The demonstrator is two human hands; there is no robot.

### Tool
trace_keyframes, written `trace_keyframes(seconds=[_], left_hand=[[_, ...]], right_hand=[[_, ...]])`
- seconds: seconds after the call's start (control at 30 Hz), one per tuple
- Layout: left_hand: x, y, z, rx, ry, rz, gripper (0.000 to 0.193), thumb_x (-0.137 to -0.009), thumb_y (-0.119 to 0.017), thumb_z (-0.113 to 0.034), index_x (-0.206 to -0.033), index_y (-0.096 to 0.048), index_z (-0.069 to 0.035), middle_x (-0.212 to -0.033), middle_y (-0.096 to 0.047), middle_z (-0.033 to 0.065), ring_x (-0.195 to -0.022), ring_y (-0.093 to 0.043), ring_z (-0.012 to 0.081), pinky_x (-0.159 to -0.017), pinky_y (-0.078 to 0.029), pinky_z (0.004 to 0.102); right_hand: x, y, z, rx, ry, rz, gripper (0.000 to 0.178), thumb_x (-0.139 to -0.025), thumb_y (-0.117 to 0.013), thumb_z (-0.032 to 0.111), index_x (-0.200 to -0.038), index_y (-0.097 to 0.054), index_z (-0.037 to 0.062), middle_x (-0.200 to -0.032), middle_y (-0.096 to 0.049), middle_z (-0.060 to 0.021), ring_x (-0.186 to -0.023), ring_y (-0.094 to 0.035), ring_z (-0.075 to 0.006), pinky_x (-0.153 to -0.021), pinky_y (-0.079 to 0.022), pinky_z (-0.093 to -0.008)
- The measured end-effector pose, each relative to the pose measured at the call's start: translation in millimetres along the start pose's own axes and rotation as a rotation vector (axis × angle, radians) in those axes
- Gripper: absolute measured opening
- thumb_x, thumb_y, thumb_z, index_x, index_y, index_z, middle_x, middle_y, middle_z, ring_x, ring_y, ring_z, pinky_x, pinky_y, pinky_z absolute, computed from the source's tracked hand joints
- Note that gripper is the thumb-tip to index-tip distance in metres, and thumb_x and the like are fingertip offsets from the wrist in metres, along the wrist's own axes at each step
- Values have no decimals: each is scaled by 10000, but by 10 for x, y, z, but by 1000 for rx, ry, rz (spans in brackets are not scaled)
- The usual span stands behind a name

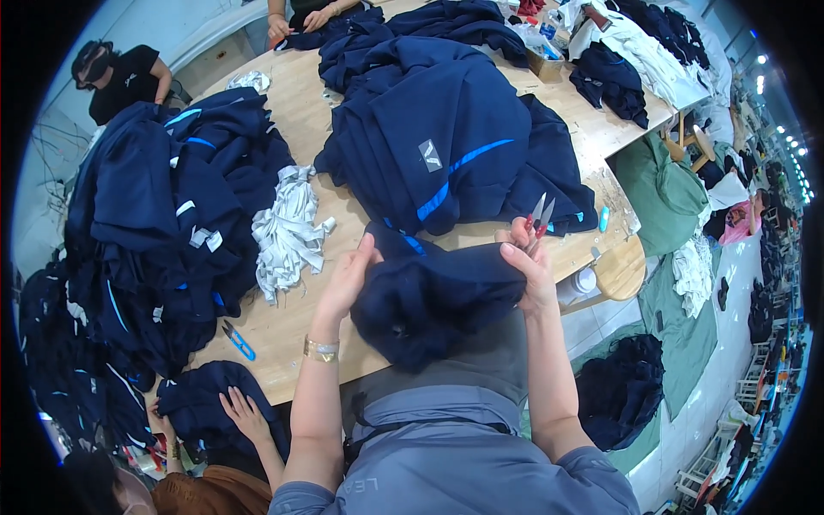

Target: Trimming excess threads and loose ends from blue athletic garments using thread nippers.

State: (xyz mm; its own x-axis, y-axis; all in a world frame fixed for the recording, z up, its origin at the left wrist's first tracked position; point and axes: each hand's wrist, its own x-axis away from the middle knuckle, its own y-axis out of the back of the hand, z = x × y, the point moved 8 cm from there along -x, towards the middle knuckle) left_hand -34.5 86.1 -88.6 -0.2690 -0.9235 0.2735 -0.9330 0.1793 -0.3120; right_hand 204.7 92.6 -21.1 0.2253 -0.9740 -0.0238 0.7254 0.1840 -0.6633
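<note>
A dark navy garment (438, 296) is stretched between my hands over the table's near edge and my lap. My left hand (346, 279) is closed on its left side, thumb on top. On the right, my right hand (539, 276) pinches the other side. That same hand also holds a pair of red-handled scissors (540, 215), blades pointing up and slightly apart. Just beyond lies a large heap of navy garments (429, 129) with bright blue stripes and a grey patch. The fingertips under the cloth are partly hidden.
The wooden table (296, 343) carries a bundle of white strips (292, 227), blue thread snips (239, 341) and another navy pile (163, 206) at left. A co-worker's hands (245, 414) rest on cloth at lower left. A wooden stool (620, 270) stands at right.
</note>
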Motion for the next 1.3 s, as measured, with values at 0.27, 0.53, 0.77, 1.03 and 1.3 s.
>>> trace_keyframes(seconds=[0.27,0.53,0.77,1.03,1.3], left_hand=[[385,-873,-2,-175,193,172,520,-960,-360,-433,-905,-609,20,-765,-630,80,-661,-613,136,-465,-442,233],[264,-949,26,550,59,-155,209,-904,-561,-290,-939,-602,-87,-913,-639,5,-815,-582,82,-535,-431,195],[293,-983,-170,614,-112,-74,188,-929,-516,-217,-941,-621,-60,-955,-643,50,-851,-615,117,-672,-545,269],[297,-1120,-181,552,-118,-31,158,-932,-504,-157,-1036,-567,-56,-993,-623,56,-896,-611,144,-768,-552,344],[290,-1026,-214,682,-108,-63,160,-934,-488,-128,-1068,-537,-54,-1043,-606,81,-937,-607,180,-835,-530,383]], right_hand=[[-17,-2,-43,-119,1,-34,301,-796,-613,3,-806,-346,143,-760,-432,12,-661,-446,-47,-581,-369,-179],[64,-128,-123,120,-36,-27,302,-784,-629,22,-808,-348,129,-730,-420,11,-664,-423,-62,-597,-348,-192],[239,-302,230,1007,478,-262,225,-775,-647,45,-854,-437,31,-781,-460,-56,-667,-408,-124,-604,-364,-253],[323,-794,134,1450,541,9,256,-712,-690,69,-847,-474,41,-753,-447,-68,-711,-421,-229,-637,-350,-315],[337,-210,410,485,527,-338,224,-883,-518,-12,-805,-330,84,-783,-471,-30,-722,-466,-89,-650,-409,-219]])
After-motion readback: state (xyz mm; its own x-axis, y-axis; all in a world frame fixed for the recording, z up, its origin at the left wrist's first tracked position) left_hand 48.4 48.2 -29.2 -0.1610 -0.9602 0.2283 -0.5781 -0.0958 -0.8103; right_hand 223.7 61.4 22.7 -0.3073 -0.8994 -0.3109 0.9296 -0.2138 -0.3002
